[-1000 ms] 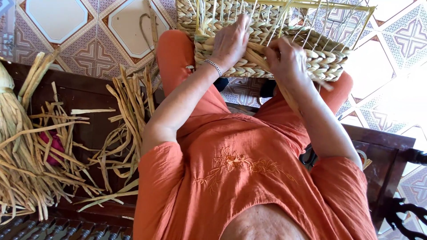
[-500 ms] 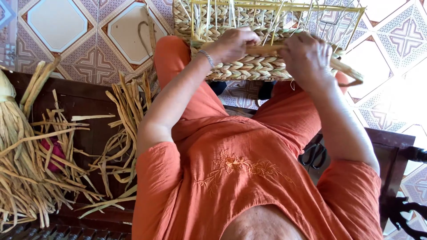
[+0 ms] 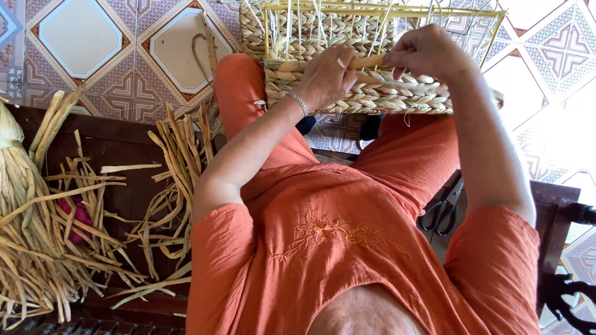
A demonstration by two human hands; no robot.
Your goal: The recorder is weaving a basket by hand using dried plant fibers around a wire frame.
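Observation:
A half-woven straw basket with a yellow wire frame rests on my knees, its upper part still bare wire. My left hand presses on the braided wall and pinches one end of a thick straw strand. My right hand grips the same strand at the frame, fingers closed around it. A silver bracelet sits on my left wrist. I wear orange clothes.
Loose dried straw strips lie on the dark wooden bench at my left, with a larger bundle further left. Black scissors lie by my right thigh. Patterned floor tiles lie beyond.
Both hands have moved down the basket wall and closer together, now pulling one strand between them. The basket has tilted slightly toward me.

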